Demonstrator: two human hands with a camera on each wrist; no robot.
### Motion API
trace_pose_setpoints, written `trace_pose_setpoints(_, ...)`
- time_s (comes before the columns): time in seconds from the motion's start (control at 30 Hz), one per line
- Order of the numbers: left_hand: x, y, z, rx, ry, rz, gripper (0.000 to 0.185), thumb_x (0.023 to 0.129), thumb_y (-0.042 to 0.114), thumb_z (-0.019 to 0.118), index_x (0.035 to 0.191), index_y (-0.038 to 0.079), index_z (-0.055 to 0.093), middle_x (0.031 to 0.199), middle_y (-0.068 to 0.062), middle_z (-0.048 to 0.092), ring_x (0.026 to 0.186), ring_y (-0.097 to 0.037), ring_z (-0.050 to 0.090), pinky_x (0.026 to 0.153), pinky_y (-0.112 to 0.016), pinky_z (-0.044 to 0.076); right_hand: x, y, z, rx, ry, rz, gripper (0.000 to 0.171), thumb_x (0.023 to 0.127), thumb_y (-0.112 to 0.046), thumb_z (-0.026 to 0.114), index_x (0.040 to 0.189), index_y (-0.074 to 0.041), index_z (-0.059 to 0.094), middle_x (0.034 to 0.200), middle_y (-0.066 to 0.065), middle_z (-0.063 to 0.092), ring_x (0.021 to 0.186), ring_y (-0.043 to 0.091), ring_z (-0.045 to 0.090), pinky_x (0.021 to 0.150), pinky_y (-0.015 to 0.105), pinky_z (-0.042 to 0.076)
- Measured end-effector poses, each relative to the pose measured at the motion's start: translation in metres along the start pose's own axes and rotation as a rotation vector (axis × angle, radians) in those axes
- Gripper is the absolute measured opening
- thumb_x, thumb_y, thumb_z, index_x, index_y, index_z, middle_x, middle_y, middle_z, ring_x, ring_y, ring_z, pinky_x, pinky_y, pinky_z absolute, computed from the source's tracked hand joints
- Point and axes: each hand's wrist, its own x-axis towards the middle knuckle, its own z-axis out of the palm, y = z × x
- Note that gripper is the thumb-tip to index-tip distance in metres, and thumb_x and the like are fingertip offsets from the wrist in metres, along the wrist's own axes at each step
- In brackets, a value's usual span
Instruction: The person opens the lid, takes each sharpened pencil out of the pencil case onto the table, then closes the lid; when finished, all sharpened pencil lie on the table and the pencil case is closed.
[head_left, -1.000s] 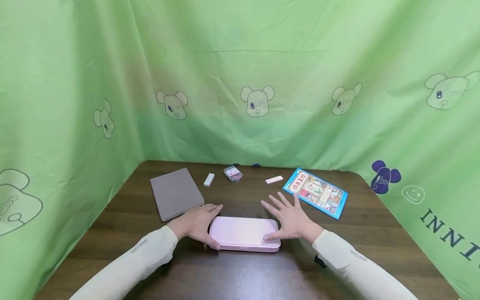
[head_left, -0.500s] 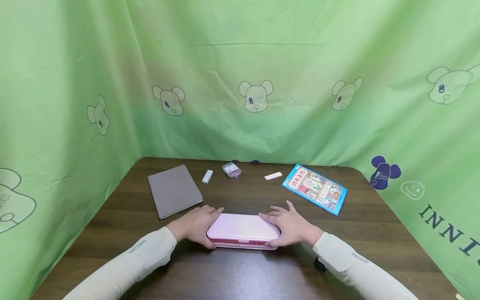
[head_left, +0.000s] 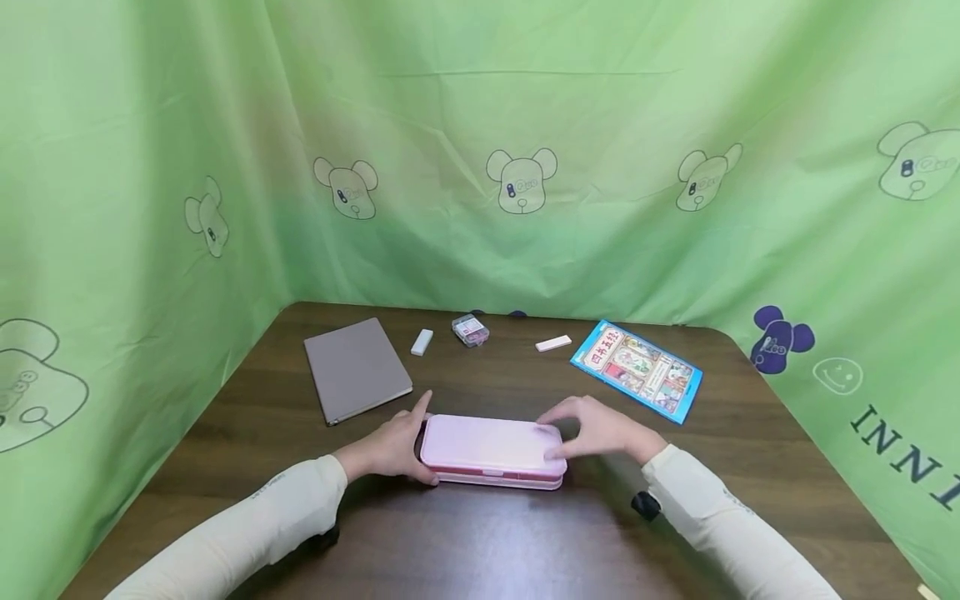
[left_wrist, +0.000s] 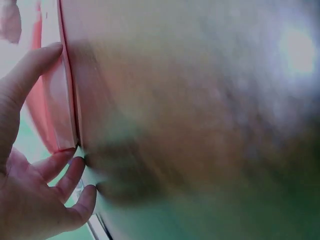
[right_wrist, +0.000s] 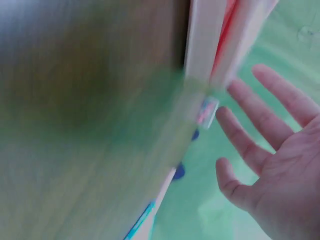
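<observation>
A flat pink case [head_left: 487, 446] lies on the dark wooden table [head_left: 480, 542] in front of me, a red seam showing along its front edge. My left hand [head_left: 393, 446] grips its left end, thumb at the front and index finger raised at the far corner. In the left wrist view the thumb [left_wrist: 30, 70] presses the case [left_wrist: 55, 110] edge, the other fingers curled at its corner. My right hand [head_left: 596, 429] arches over the right end, thumb on the lid. In the right wrist view its fingers [right_wrist: 255, 125] are spread beside the case [right_wrist: 210, 40].
Behind the case lie a grey notebook [head_left: 356, 367], a white eraser [head_left: 422, 342], a small clear box [head_left: 471, 330], a white stick [head_left: 553, 342] and a blue picture booklet [head_left: 636, 371]. Green printed curtains [head_left: 517, 183] wall in the table on three sides.
My right hand went from lying flat and spread beside the case to arching over its right end. A red seam now shows along the case's front edge. The left hand stayed.
</observation>
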Motion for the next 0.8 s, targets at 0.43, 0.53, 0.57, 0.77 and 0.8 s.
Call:
trace_pose_setpoints(0.43,0.000,0.000,0.001,-0.007,-0.005,0.000,0.128,0.054,0.038,0.087,0.146,-0.004,0.008,0.135,-0.009,0.051,0.123,-0.030,0.042,0.099,-0.044,0.037,-0.004,-0.018,0.001,-0.281,-0.021,-0.078,0.058,0.062,-0.064,0.072,0.100,-0.020,0.071,0.107,-0.005,0.069,0.089,0.011,0.051,0.069,0.028,0.033)
trace_pose_setpoints(0.53,-0.001,0.000,0.001,-0.009,0.002,-0.010,0.127,0.054,0.038,0.087,0.146,-0.002,0.008,0.135,-0.010,0.051,0.123,-0.030,0.042,0.098,-0.045,0.038,-0.004,-0.020,-0.003,-0.280,-0.008,-0.081,0.048,0.066,-0.054,0.072,0.097,-0.018,0.072,0.102,-0.006,0.070,0.083,0.007,0.050,0.067,0.026,0.035)
trace_pose_setpoints(0.57,-0.001,0.000,0.000,-0.007,0.003,-0.015,0.127,0.055,0.039,0.087,0.146,-0.002,0.008,0.134,-0.011,0.051,0.123,-0.030,0.042,0.098,-0.045,0.038,-0.003,-0.020,-0.005,-0.260,-0.003,-0.082,0.044,0.067,-0.050,0.072,0.096,-0.017,0.072,0.098,-0.006,0.070,0.080,0.006,0.049,0.067,0.024,0.036)
trace_pose_setpoints(0.77,-0.002,0.000,0.001,-0.005,0.014,-0.032,0.128,0.054,0.040,0.087,0.146,-0.002,0.008,0.131,-0.021,0.050,0.123,-0.033,0.042,0.097,-0.047,0.039,0.002,-0.007,-0.016,-0.054,0.057,-0.104,0.023,0.073,-0.029,0.069,0.090,-0.014,0.074,0.080,-0.004,0.065,0.072,0.011,0.054,0.063,0.022,0.044)
trace_pose_setpoints(0.8,-0.002,0.000,0.001,-0.007,0.014,-0.035,0.128,0.054,0.040,0.087,0.146,-0.002,0.009,0.132,-0.022,0.049,0.123,-0.034,0.042,0.097,-0.047,0.039,0.003,-0.004,-0.018,-0.012,0.069,-0.093,0.020,0.074,-0.027,0.068,0.090,-0.015,0.074,0.079,-0.005,0.065,0.072,0.012,0.055,0.063,0.023,0.045)
